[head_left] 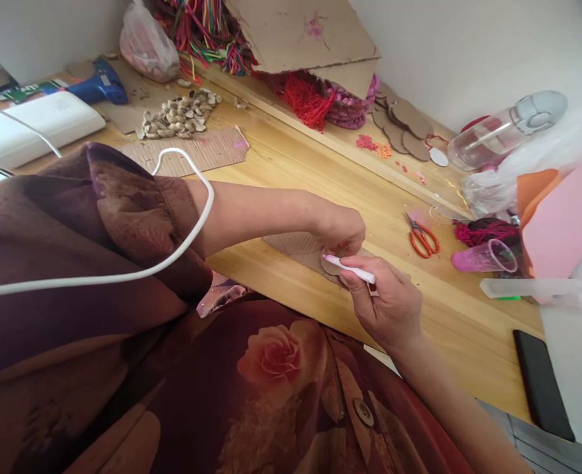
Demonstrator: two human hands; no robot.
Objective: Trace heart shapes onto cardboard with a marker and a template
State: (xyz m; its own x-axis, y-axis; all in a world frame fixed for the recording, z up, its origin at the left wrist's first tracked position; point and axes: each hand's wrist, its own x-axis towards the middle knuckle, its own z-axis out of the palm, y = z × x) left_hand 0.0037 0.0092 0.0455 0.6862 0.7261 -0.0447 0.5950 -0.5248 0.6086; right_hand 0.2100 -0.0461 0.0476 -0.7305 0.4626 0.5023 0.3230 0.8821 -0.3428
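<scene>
1. The right hand (392, 299) is gripping a white pen (362, 273), its thumb and fingers clamped around the barrel.
2. The pen is extending leftward from that grip, its pink tip pointing at the area just below the left hand (341, 227).
3. The left hand is bending over the work from the far side, its fingers curling inward. Its fingertips are largely hidden; whether they are pinching anything cannot be told.
4. A small brown round piece (329, 266) is lying at the pen tip, just beneath the left hand and to the left of the right hand. Contact between tip and piece cannot be confirmed.
5. A cardboard strip (288, 245) is lying beneath the left hand and the round piece, on the wooden table (281, 158).
6. The two hands are working close together, the pen lying between them.
7. Scissors (417, 228) with orange-red handles are lying to the right of the hands; a pinkish plastic cup (475, 259) is resting on its side beyond them.
8. A dark phone (542, 385) is lying near the table's right edge, well apart from both hands.
</scene>
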